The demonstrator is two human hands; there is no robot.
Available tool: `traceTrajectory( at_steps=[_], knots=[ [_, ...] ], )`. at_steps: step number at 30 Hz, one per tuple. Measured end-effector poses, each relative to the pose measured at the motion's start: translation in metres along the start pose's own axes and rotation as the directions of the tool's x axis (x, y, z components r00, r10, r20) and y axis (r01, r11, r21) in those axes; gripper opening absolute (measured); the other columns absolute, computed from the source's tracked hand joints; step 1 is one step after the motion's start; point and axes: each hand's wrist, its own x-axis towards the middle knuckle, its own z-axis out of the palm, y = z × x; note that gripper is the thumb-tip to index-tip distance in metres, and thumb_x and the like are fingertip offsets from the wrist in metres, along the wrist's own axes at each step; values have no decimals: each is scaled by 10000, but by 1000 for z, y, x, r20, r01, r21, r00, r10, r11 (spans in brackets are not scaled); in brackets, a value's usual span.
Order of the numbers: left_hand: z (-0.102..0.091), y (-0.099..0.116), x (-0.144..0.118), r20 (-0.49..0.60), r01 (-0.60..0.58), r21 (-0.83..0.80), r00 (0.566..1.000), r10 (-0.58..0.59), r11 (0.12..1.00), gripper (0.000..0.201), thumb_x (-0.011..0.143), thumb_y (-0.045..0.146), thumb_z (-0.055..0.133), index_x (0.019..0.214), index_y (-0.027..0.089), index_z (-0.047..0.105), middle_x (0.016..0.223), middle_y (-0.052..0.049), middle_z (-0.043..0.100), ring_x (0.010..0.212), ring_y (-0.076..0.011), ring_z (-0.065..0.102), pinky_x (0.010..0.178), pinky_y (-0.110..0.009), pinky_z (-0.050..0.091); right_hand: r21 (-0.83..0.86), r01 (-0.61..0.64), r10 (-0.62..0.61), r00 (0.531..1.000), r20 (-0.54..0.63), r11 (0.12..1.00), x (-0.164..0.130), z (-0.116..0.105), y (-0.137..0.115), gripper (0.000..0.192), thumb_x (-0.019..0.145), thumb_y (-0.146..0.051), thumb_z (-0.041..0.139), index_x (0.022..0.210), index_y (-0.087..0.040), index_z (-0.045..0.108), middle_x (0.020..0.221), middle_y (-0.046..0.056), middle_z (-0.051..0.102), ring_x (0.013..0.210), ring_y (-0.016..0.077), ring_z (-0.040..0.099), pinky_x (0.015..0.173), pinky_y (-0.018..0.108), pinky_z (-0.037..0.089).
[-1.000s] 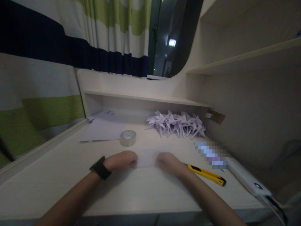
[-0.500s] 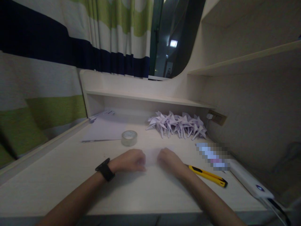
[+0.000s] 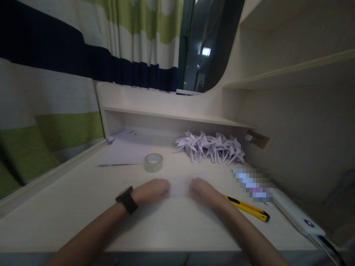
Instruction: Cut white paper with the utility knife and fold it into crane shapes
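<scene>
A small pale sheet of paper (image 3: 180, 185) lies flat on the white desk (image 3: 172, 225) in front of me. My left hand (image 3: 154, 191), with a black watch on the wrist, presses on the paper's left edge with curled fingers. My right hand (image 3: 203, 193) presses on its right edge the same way. Only the strip of paper between the two hands shows. A pile of folded pale purple paper cranes (image 3: 212, 146) sits behind the hands under the low shelf.
A roll of clear tape (image 3: 153, 162) stands behind my left hand, with a large pale sheet (image 3: 126, 151) and a pen (image 3: 118, 164) beyond. A yellow and black utility knife (image 3: 248, 208) lies right of my right hand, next to a white power bank (image 3: 298, 216) with a cable.
Both hands have drawn closer together over the paper, so less of it shows between them. The view has shifted slightly.
</scene>
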Motion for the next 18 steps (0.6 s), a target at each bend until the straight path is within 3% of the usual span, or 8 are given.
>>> traceTrajectory(
  at_steps=[4, 8, 11, 14, 18],
  knots=[
    [-6, 2, -3, 18, 41, -20, 999, -41, 999, 100, 811, 167, 486, 777, 158, 580, 811, -70, 621, 714, -181, 540, 651, -276, 370, 37, -35, 35, 999, 8, 999, -7, -10, 4, 130, 815, -160, 551, 765, -132, 668, 793, 81, 647, 730, 164, 538, 653, 245, 342],
    [-14, 4, -2, -11, 58, -112, 998, -60, 992, 131, 833, 203, 472, 776, 158, 580, 791, -54, 617, 705, -170, 534, 638, -268, 360, 136, -95, 108, 990, -92, 986, -10, -23, 7, 110, 785, -154, 558, 721, -130, 645, 753, 65, 628, 671, 146, 521, 612, 235, 337],
    [-19, 5, 0, -85, 93, -194, 990, -112, 976, 170, 863, 249, 461, 791, 151, 580, 755, -39, 606, 676, -156, 525, 601, -254, 343, 313, -152, 214, 961, -175, 938, -9, -28, 7, 150, 799, -220, 559, 701, -134, 634, 704, 50, 627, 634, 142, 528, 584, 234, 348],
    [-21, 7, 3, -146, 106, -287, 977, -153, 952, 183, 868, 283, 474, 809, 147, 582, 737, -24, 596, 663, -145, 523, 587, -243, 343, 554, -209, 336, 932, -137, 806, -6, -26, 3, 275, 817, -362, 555, 673, -136, 616, 608, 37, 612, 554, 137, 521, 532, 239, 358],
    [-17, 17, 6, -187, 93, -381, 967, -175, 920, 207, 866, 313, 491, 788, 147, 587, 703, -8, 578, 632, -130, 506, 582, -234, 351, 858, -157, 317, 948, -6, 488, 7, -11, -17, 459, 773, -584, 567, 681, -135, 602, 588, 37, 611, 487, 118, 519, 481, 235, 373]
  ],
)
